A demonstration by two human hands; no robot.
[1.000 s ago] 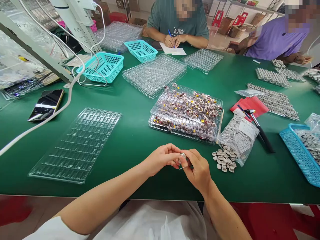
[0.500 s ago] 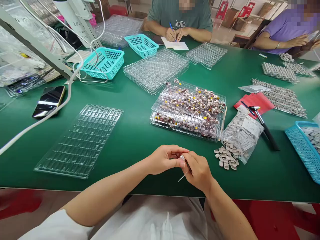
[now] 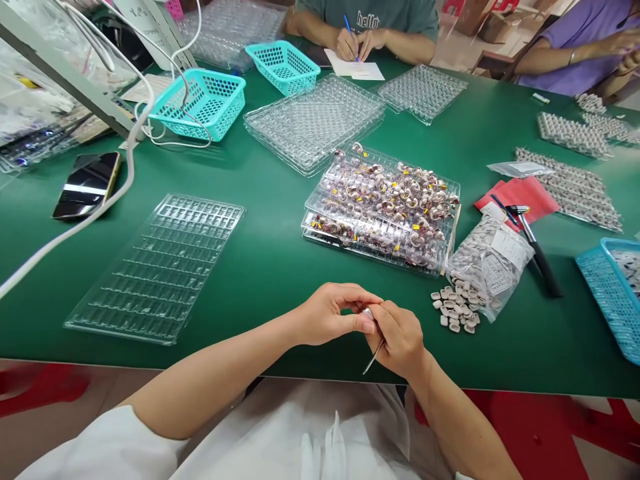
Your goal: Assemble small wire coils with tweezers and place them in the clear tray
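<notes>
Head view: the left hand (image 3: 333, 313) bends inward, thumb and fingers pinching a small silvery piece (image 3: 368, 313) between the two hands, above the bench (image 3: 270, 267) near its front edge. The right hand (image 3: 400, 337) meets it, fingers curled and closed on a thin metal rod (image 3: 374, 357). Compared with a second ago, the rod slants more steeply toward that edge, and more of it shows. Ahead, stacked clear plastic trays (image 3: 316, 201) carry pale, curled parts (image 3: 400, 193) flecked yellow; rightward, rounded grey caps (image 3: 453, 308) lie beside a crinkled clear bag (image 3: 493, 260).
</notes>
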